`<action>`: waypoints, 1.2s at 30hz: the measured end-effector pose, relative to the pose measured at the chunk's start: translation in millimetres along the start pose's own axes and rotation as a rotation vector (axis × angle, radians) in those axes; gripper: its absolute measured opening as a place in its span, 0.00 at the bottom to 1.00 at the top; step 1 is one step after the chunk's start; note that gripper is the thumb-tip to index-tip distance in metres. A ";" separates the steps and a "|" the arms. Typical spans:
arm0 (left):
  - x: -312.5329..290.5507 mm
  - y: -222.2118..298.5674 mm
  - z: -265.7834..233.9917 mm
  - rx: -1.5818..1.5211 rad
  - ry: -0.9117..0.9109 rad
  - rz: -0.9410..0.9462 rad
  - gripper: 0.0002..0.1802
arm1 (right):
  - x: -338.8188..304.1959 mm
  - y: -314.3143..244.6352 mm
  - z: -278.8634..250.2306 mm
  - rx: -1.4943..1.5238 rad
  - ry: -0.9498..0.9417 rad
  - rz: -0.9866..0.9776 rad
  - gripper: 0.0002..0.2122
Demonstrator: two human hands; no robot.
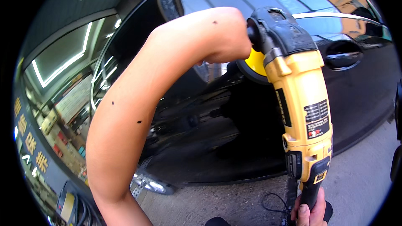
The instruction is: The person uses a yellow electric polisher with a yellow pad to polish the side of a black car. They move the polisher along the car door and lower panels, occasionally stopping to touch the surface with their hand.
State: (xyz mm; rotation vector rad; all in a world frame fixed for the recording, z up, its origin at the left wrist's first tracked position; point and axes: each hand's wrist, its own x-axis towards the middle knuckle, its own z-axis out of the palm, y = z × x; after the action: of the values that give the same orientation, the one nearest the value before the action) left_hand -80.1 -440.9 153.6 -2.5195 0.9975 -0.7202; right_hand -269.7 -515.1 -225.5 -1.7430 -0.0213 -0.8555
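A yellow and black car polisher [299,96] is held upright in front of a glossy black car door [201,134]. Its head sits at the top, and a yellow polishing pad [256,63] with a dark rim shows partly behind it, at the door's surface; whether it touches cannot be made out. My left hand [229,35], its arm reaching up and across from the lower left, is closed round the dark side handle [253,32] by the tool's head. Low in the view my right hand [310,210] wraps the black rear grip.
Right of the polisher's head is the door handle [343,54], below a bright trim strip. A thin black cord [274,203] lies near the concrete ground [360,175]. At lower left are a wheel [153,184] and a yellow-grey machine with hoses [67,205].
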 end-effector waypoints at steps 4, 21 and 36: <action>-48.8 -98.7 21.7 -0.197 -0.068 -0.152 0.18 | 33.7 -38.5 39.6 0.026 -0.188 0.016 0.20; -269.1 -443.7 153.9 -0.552 0.028 -0.774 0.18 | 138.2 -116.5 330.1 -0.217 -0.633 -0.322 0.22; -171.1 -359.0 104.8 -0.338 0.073 -0.146 0.19 | 17.4 -154.5 260.9 0.006 -0.279 0.159 0.19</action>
State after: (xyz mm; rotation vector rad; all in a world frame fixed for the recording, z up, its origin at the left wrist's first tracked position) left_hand 64.6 -57.0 182.2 -2.9008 1.0429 -0.7430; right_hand -184.5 -246.0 -113.3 -1.8200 -0.0700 -0.4924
